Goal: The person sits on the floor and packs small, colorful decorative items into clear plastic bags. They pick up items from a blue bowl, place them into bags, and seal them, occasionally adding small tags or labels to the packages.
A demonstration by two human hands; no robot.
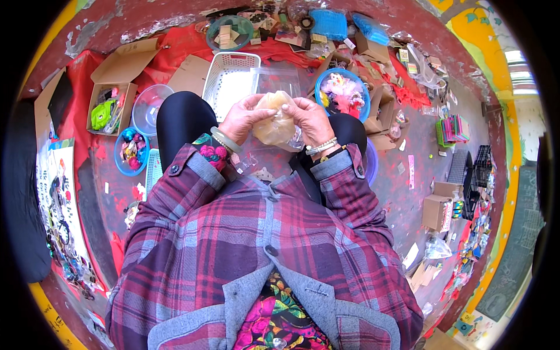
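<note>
Between my knees I hold up a clear plastic bag with something pale tan and rounded inside; its exact kind I cannot make out. My left hand pinches the bag's left side, thumb on top. On the other side my right hand grips the upper right part, its thumb and fingers closed on the plastic. Just beyond the hands stands a white perforated plastic basket, with a clear plastic sheet or bag lying over its right edge.
A blue basin of pink and white frilly pieces stands ahead to the right. To the left are an open cardboard box, a clear bowl and a blue basket of dark and pink items. Cardboard boxes stand far right.
</note>
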